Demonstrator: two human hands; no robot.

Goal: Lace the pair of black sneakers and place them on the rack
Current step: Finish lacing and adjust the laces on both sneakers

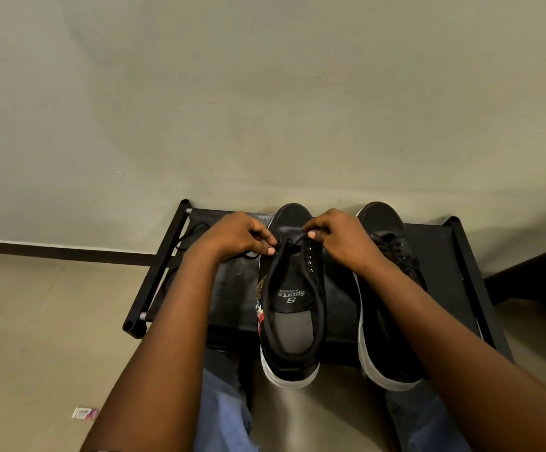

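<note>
Both black sneakers are sitting on the rack [435, 256]. The right sneaker [392, 288] appears laced. The left hand [239, 234] and right hand [337, 238] are pinching the shoelace [293, 243] at the left sneaker [289, 308]'s lowest eyelets; upper eyelets remain unthreaded.

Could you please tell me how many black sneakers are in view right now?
2. One sneaker sits mid-rack, its lace pinched by the left hand and right hand. The other sneaker stands beside it to the right, partly behind the right forearm.
</note>
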